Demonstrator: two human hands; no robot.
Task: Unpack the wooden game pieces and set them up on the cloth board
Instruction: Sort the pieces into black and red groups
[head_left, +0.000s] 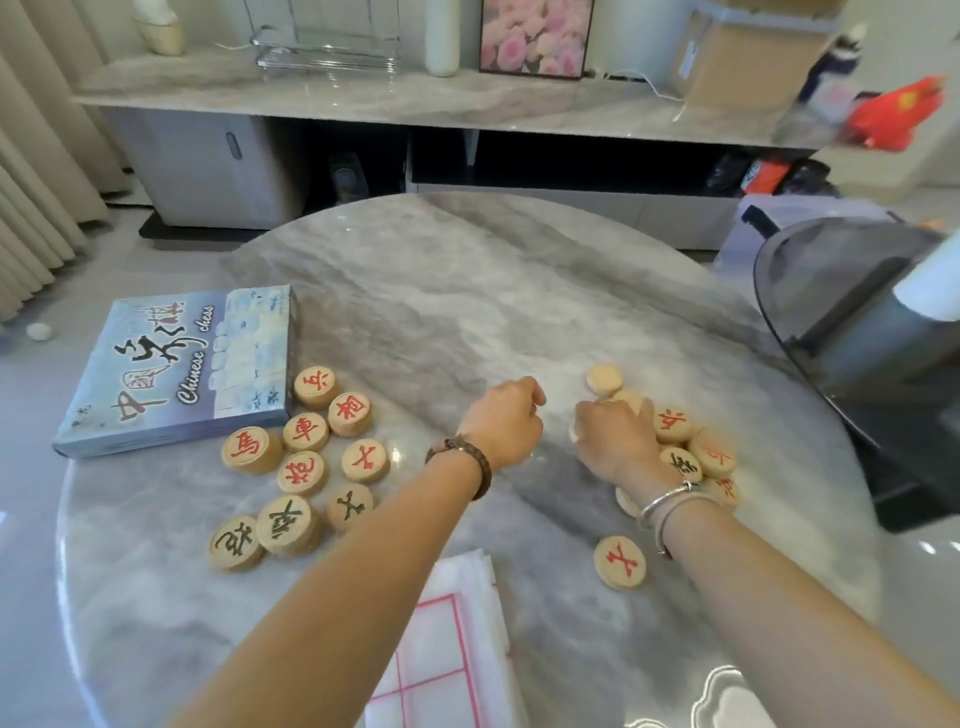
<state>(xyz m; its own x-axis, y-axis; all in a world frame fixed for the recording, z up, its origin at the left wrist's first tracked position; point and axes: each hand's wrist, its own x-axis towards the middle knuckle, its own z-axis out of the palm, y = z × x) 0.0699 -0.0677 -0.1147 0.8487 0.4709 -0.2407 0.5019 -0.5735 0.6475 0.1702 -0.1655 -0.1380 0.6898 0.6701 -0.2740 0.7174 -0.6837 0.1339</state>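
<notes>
On table (441, 322): pieces (306, 431) out, cloth board (441, 649) folded; our right hand (615, 441) grips pieces, left hand (506, 423) curled, contents unclear.

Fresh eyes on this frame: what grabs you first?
Two bare hands meet in the middle of the marble table: the left hand is curled beside the right hand, which rests on a heap of wooden pieces. A second group of pieces, red and dark characters up, lies by the blue Chinese chess box at left. The cloth board sits folded at the near edge, not yet spread.
</notes>
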